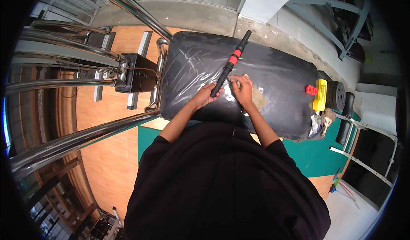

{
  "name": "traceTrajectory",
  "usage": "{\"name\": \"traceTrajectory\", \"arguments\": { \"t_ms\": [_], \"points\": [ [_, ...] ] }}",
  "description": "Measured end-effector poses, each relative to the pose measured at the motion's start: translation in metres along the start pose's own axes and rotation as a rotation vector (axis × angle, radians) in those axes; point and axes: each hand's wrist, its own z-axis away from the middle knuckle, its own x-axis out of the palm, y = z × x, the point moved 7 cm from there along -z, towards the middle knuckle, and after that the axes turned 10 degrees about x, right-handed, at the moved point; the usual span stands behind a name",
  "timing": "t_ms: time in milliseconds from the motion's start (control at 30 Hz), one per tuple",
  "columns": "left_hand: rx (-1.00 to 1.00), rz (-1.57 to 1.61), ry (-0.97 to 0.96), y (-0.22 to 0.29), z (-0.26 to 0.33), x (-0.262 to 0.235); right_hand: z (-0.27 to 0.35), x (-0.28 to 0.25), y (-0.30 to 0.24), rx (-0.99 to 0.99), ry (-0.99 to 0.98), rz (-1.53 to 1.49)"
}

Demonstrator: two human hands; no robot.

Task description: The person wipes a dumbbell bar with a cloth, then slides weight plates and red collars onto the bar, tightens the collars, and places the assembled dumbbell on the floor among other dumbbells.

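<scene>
A long black bar (pixel 230 62) with a red band near its far end lies slantwise on a black padded bench (pixel 277 77). My left hand (pixel 208 95) grips the bar's near end. My right hand (pixel 242 90) presses flat on a piece of brown paper or cloth (pixel 257 97) beside the bar, on the shiny bench top. My forearms reach in from below, over my black shirt.
A yellow tool (pixel 320 95) and a small red knob (pixel 311 90) lie at the bench's right end, near a black weight plate (pixel 336 95). Chrome tubes (pixel 77 137) of a gym machine stand at the left, above a wooden floor and a green mat (pixel 316 154).
</scene>
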Motion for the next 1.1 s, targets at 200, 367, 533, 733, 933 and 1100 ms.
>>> {"name": "traceTrajectory", "arguments": {
  "t_ms": [200,367,533,733,933,1100],
  "points": [
    [-0.096,0.312,-0.077,-0.011,-0.002,-0.002,0.001,0.002,-0.006,-0.019,-0.076,0.035],
    [-0.126,0.446,-0.127,-0.014,0.002,-0.002,0.006,0.006,-0.011,-0.036,-0.064,-0.007],
    [-0.147,0.408,-0.122,-0.014,0.009,0.003,0.008,0.013,-0.011,0.003,-0.083,0.011],
    [-0.156,0.486,-0.112,-0.012,0.011,0.005,0.007,0.016,-0.009,0.029,-0.101,0.038],
    [-0.168,0.577,-0.143,-0.017,0.01,0.005,0.008,0.022,-0.008,0.067,-0.108,0.089],
    [-0.183,0.62,-0.136,-0.02,0.009,0.004,0.008,0.023,-0.008,0.097,-0.121,0.054]
  ]
}}
